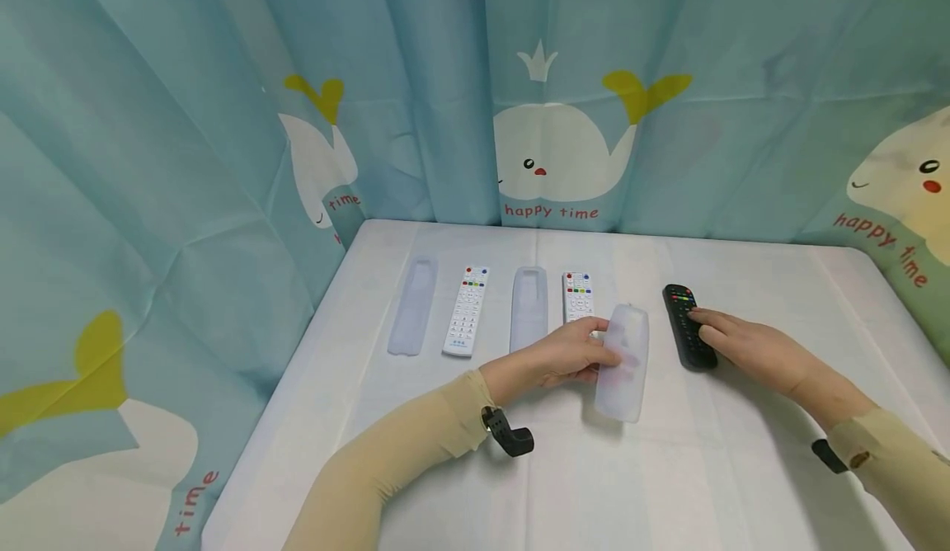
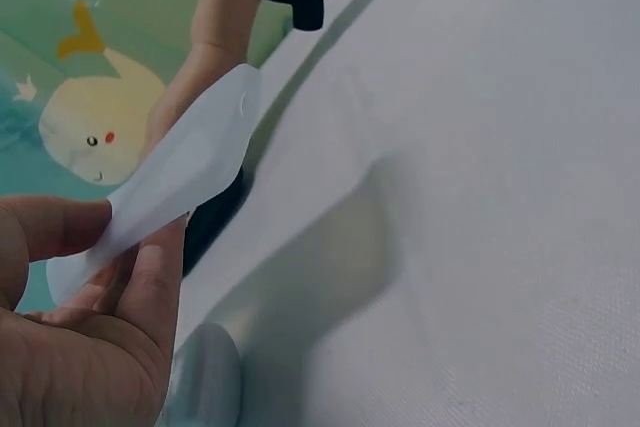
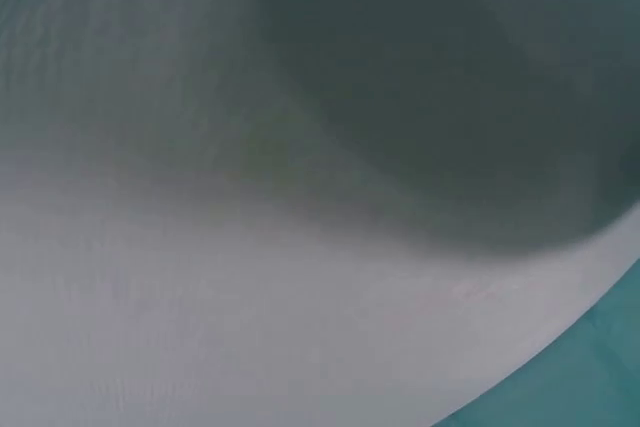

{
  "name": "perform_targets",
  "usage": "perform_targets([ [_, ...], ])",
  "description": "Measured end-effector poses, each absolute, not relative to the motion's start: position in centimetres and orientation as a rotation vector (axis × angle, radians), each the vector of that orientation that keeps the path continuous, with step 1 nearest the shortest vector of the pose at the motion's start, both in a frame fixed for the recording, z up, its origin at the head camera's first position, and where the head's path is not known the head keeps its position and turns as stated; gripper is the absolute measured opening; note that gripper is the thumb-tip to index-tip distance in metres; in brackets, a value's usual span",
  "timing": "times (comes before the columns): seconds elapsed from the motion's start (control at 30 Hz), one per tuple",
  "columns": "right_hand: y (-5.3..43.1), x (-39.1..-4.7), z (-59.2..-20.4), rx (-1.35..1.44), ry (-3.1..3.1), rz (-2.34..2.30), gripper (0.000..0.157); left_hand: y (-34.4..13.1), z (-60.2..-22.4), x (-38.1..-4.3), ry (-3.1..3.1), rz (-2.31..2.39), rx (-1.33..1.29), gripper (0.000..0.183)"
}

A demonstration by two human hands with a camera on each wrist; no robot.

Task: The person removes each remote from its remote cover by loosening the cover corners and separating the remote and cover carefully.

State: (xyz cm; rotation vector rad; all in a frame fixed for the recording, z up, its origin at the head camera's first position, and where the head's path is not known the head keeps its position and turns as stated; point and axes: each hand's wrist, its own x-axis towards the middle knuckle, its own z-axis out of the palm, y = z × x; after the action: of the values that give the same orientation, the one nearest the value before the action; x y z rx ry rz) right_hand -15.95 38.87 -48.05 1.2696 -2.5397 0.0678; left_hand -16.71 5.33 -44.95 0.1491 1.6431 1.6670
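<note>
My left hand grips a translucent soft remote-control cover, held up over the table with a shadow beneath. In the left wrist view, the thumb presses one face of the cover while fingers support the other. At the right, a black remote control lies on the table. Fingertips of my right hand rest on its right side, fingers fairly straight. Just beyond the left hand is a white remote control, its lower end hidden. The right wrist view has only cloth and shadow, no hand.
Left of the hands lie another translucent cover, a second white remote and a further cover, in a row. A white cloth covers the table. Blue curtains with whale prints hang along the back and left edges.
</note>
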Motion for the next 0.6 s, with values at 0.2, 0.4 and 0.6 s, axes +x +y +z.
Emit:
perform_targets([
  [0.2,38.5,-15.7,-48.0,1.147,-2.586,0.167,0.039,6.2,-44.5,-16.7,1.685,1.687,0.115,0.054],
  [0.4,37.6,-15.3,-47.5,1.03,-2.523,0.23,0.034,7.0,-44.0,-16.8,1.717,1.742,0.051,0.052],
  [0.6,36.5,-14.7,-47.1,0.905,-2.546,0.251,0.041,7.9,-43.6,-17.7,1.745,1.814,0.003,0.05],
])
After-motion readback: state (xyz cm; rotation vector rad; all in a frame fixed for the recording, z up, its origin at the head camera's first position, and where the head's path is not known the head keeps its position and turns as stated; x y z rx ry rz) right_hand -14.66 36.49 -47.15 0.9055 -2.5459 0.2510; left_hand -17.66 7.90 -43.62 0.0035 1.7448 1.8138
